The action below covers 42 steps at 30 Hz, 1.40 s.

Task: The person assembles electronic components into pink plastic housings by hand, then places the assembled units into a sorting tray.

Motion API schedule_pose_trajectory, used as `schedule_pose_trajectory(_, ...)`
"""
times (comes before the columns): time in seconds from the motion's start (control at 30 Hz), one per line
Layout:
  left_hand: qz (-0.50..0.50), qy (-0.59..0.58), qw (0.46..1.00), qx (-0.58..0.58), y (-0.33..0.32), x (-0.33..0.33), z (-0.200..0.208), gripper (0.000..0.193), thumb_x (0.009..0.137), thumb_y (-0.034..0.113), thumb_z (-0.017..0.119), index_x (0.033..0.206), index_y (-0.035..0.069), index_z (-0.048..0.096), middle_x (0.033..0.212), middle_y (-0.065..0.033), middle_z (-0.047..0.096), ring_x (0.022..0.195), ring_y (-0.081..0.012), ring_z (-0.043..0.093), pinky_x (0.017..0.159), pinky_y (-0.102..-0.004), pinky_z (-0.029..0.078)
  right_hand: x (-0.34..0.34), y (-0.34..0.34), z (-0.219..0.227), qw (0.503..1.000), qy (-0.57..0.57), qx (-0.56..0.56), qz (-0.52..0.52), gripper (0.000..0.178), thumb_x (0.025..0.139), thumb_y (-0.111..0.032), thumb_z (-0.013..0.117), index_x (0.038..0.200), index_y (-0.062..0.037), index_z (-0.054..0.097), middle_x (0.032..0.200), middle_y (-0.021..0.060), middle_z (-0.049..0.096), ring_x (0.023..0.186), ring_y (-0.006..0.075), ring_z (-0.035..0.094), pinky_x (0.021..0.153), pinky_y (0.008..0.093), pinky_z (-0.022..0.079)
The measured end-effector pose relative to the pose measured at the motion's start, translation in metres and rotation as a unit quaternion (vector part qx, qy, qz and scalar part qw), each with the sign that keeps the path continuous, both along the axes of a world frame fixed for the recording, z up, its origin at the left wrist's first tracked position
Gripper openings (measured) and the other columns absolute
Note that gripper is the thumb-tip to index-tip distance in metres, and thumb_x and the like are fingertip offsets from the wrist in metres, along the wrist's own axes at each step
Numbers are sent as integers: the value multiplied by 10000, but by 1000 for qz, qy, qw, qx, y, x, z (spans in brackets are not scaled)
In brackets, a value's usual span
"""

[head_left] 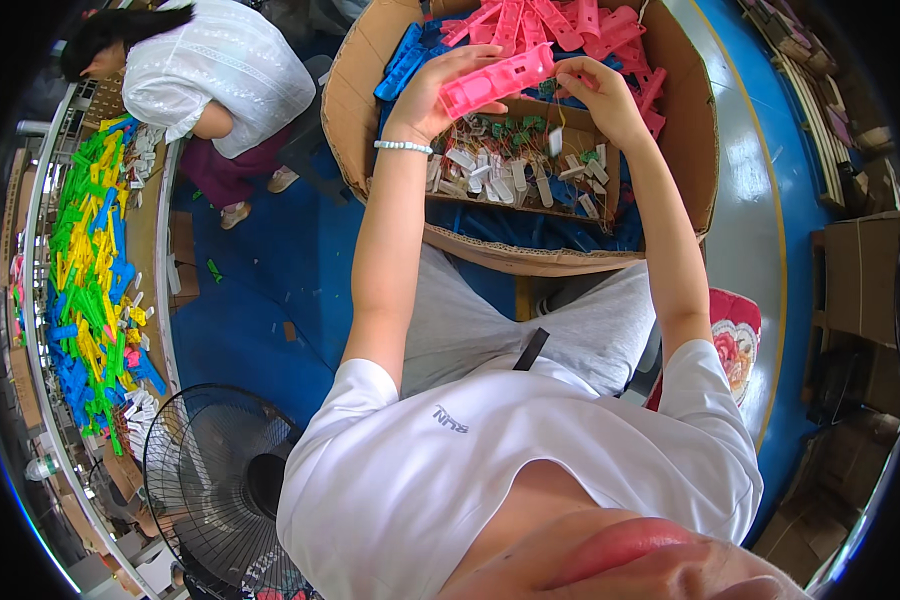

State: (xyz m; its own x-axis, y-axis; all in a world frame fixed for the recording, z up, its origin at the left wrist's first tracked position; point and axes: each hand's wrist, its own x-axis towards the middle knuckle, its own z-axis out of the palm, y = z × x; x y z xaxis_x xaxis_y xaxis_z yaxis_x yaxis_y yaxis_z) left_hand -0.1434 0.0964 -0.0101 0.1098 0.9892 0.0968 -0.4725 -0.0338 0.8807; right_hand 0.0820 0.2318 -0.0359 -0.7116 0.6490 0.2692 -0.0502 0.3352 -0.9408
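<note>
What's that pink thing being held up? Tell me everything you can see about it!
The pink piece is long, narrow and shiny, like hard plastic. Its visible side has small dark openings and moulded ridges. It's tilted, right end higher in the picture, above the big cardboard box. The left hand grips its lower end. The right hand is beside the other end; I can't tell whether they touch.

The left hand (pixel 428 98) has its fingers round a pink shell (pixel 498 80); the right hand (pixel 608 98) is at the shell's end. Below, a carton (pixel 530 258) holds white pieces (pixel 496 180), pink parts (pixel 615 35) and blue parts (pixel 400 62).
</note>
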Motion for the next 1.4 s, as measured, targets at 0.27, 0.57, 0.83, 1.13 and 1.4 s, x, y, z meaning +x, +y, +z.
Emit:
schedule_pose_trajectory(0.27, 132, -36, 973, 184, 2, 10, -3, 430, 927, 63, 621, 1337, 20, 498, 1324, -228, 551, 1240, -344, 549, 985, -488, 536, -17, -21, -5, 957, 153, -244, 21, 154, 952, -91, 623, 1029, 41, 636, 935, 55, 644, 880, 120, 625, 859, 305, 541)
schedule_pose_trajectory(0.57, 388, 41, 908, 153, 12, 10, -13, 188, 955, 122, 616, 1122, 36, 614, 934, -80, 699, 709, -153, 657, 495, -278, 505, -10, -39, 18, 997, 71, 30, 6, 147, 921, -86, 650, 1049, -12, 650, 1177, 34, 573, 1066, 124, 543, 951, 297, 425)
schedule_pose_trajectory(0.83, 374, 113, 908, 153, 18, 41, -11, 256, 944, 145, 638, 1148, -5, 607, 941, -89, 704, 717, -110, 653, 580, -234, 507, -41, -41, -7, 995, 71, -54, -52, 164, 923, -122, 666, 1011, 16, 655, 916, 41, 684, 890, 104, 619, 781, 245, 476)
schedule_pose_trajectory(1.13, 280, 188, 928, 159, 19, 43, -23, 307, 927, 53, 621, 1231, 13, 611, 1134, -66, 666, 1000, -110, 626, 871, -263, 513, -35, -39, -2, 985, 66, -100, -124, 186, 913, -124, 682, 1009, 33, 655, 932, 70, 689, 872, 113, 624, 777, 262, 481)
schedule_pose_trajectory(1.4, 269, 160, 937, 155, 16, 45, -21, 329, 918, 38, 631, 1244, 4, 605, 1119, -88, 676, 998, -119, 631, 861, -260, 522, -33, -38, -1, 984, 107, -94, -109, 170, 897, -101, 699, 990, 27, 639, 919, 73, 686, 873, 123, 629, 779, 261, 484)
